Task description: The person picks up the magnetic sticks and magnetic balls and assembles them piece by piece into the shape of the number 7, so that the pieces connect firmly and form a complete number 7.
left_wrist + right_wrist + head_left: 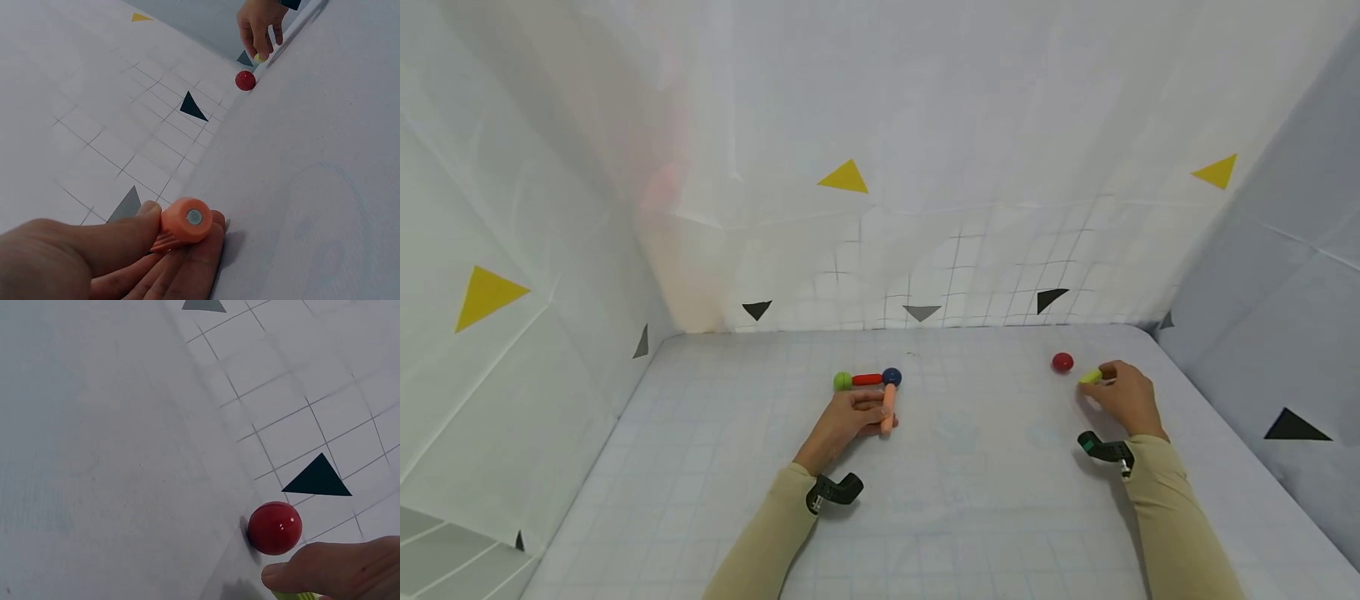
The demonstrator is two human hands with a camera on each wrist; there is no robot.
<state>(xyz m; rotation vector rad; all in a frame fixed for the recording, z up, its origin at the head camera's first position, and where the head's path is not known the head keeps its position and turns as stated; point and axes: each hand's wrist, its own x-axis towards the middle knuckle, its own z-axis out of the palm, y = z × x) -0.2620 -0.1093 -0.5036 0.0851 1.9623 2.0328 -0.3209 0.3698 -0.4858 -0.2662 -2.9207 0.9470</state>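
My left hand (847, 421) pinches an orange magnetic rod (888, 408) between thumb and fingers. In the left wrist view a round metal disc shows in the end of the orange rod (187, 220). The rod's far end meets a dark blue ball (892, 377), which joins a red rod (867, 380) and a green ball (842, 382) in a row. At the right, my right hand (1129, 398) pinches a yellow-green rod (1090, 377). Just beyond that rod lies a red ball (1062, 362), apart from the fingers; it shows large in the right wrist view (275, 528).
A pale gridded cloth covers the table (970, 500). White sheet walls (1000, 125) with yellow, black and grey triangles rise at the back and both sides. Each wrist carries a black camera mount (1105, 448).
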